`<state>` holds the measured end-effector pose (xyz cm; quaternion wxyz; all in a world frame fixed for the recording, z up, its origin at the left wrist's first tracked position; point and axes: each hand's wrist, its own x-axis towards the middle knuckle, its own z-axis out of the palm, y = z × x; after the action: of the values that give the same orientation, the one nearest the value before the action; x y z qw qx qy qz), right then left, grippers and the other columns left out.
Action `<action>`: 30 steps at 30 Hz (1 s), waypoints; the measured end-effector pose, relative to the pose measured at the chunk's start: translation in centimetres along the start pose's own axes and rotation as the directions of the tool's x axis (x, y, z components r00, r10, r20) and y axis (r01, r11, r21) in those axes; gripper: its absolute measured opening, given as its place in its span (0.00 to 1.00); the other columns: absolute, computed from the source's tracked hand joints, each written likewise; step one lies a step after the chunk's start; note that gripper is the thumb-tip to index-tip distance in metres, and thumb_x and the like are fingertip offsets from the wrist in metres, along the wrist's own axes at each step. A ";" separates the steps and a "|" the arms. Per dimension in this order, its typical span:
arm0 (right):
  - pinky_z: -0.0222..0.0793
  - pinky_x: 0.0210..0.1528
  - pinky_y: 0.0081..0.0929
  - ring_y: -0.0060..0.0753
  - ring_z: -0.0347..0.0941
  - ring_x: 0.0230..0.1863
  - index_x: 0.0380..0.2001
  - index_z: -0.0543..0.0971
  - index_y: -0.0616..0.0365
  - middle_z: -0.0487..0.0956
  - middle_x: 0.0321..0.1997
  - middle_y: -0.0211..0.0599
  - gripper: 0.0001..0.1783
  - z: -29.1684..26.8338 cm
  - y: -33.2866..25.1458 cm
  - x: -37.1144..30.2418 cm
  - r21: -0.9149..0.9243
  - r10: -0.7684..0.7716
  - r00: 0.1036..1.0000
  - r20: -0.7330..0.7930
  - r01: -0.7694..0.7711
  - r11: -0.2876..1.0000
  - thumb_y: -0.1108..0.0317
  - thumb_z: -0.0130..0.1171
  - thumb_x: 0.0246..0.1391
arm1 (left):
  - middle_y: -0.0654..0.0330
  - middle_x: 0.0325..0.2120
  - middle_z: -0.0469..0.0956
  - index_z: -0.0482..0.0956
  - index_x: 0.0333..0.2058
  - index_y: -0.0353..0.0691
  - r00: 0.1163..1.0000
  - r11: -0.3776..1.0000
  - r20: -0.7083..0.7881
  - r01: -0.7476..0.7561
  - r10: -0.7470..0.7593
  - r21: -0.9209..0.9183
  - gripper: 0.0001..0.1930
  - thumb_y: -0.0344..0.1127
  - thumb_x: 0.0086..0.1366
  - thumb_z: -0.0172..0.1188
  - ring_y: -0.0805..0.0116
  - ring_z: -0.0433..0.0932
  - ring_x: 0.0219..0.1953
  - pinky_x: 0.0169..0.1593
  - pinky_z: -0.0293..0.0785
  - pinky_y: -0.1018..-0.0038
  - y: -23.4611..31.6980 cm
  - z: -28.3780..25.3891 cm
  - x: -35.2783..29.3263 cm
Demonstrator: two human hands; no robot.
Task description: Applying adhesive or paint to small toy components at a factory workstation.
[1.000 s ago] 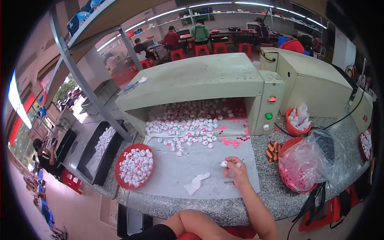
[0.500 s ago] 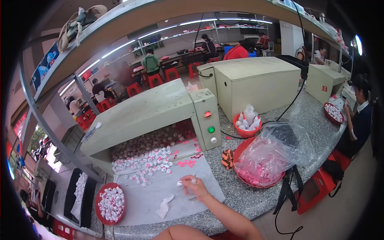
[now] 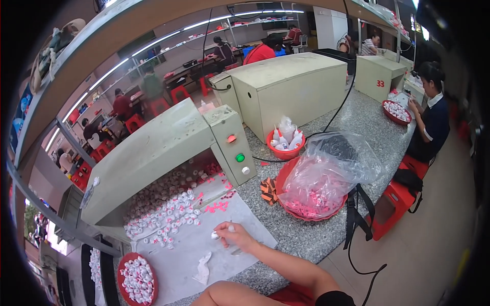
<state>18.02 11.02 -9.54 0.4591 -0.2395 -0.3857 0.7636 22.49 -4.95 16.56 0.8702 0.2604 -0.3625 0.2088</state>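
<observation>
Over the white sheet [image 3: 178,265], my right hand [image 3: 239,237] reaches in from the lower right with its fingers closed. At its fingertips is a small white round piece [image 3: 215,235]. Something pale [image 3: 231,228] also shows at the fingers, too small to make out. My left hand is not in view; bare skin rises at the bottom edge. Many white round pieces with pink marks [image 3: 168,209] lie loose in and before the machine's opening, with small pink pieces [image 3: 217,206] beside them. A crumpled white tissue [image 3: 203,269] lies near my hand.
Ahead is a pale green box-shaped machine [image 3: 153,148] with lit buttons. A red basket [image 3: 122,285] of white pieces stands left. To the right are a red basin [image 3: 311,218] with pink pieces in plastic, a bottle basket [image 3: 286,150] and orange-black bundle [image 3: 269,190]. A person [image 3: 431,117] sits far right.
The whole view has swung to the right, so the bench appears shifted left. My right hand keeps the small white piece at its fingertips, over the same part of the sheet.
</observation>
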 end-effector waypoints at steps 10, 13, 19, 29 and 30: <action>0.62 0.20 0.19 0.19 0.65 0.18 0.37 0.70 0.63 0.73 0.28 0.34 0.14 -0.1 0.3 -0.1 -0.015 0.067 0.996 0.051 -0.066 0.998 0.65 0.54 0.50 | 0.54 0.31 0.68 0.73 0.29 0.38 0.985 0.972 0.129 -0.134 0.110 0.191 0.06 0.33 0.61 0.50 0.64 0.68 0.26 0.29 0.66 0.77 4.0 0.2 -0.6; 0.62 0.20 0.19 0.19 0.65 0.19 0.37 0.70 0.62 0.73 0.28 0.33 0.14 0.0 -0.1 -0.4 -0.021 0.070 0.997 0.042 -0.069 0.997 0.65 0.54 0.50 | 0.55 0.32 0.68 0.73 0.29 0.39 0.992 0.990 0.073 0.109 -0.102 -0.092 0.04 0.31 0.59 0.51 0.64 0.68 0.28 0.32 0.67 0.76 4.9 0.2 -2.3; 0.61 0.22 0.17 0.18 0.66 0.22 0.34 0.73 0.61 0.73 0.29 0.30 0.12 0.0 -1.7 -0.4 0.113 -0.034 0.998 -0.053 0.039 0.993 0.63 0.53 0.51 | 0.52 0.28 0.71 0.71 0.30 0.36 0.871 0.206 -0.441 0.401 0.218 0.893 0.05 0.21 0.55 0.50 0.64 0.72 0.27 0.31 0.72 0.75 9.5 -3.7 -12.4; 0.60 0.23 0.13 0.13 0.64 0.23 0.34 0.73 0.62 0.71 0.24 0.27 0.10 3.3 -3.8 -2.4 -0.153 -0.170 0.985 -0.037 0.163 0.975 0.67 0.54 0.50 | 0.62 0.32 0.70 0.72 0.39 0.31 0.195 0.175 -0.429 0.710 0.882 0.683 0.13 0.21 0.52 0.51 0.79 0.69 0.27 0.29 0.67 0.84 11.1 -9.0 -24.3; 0.60 0.23 0.12 0.13 0.64 0.23 0.34 0.73 0.61 0.71 0.24 0.26 0.10 3.8 -4.0 -2.7 -0.152 -0.172 0.985 -0.019 0.167 0.974 0.67 0.55 0.50 | 0.62 0.31 0.71 0.71 0.39 0.31 0.200 0.197 -0.453 0.699 0.869 0.687 0.13 0.21 0.52 0.52 0.79 0.69 0.26 0.28 0.67 0.85 11.3 -9.2 -24.7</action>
<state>18.61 8.39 -4.03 0.5094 -0.2518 -0.4535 0.6866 5.00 5.10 -3.79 0.4401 0.4996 0.4859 0.5662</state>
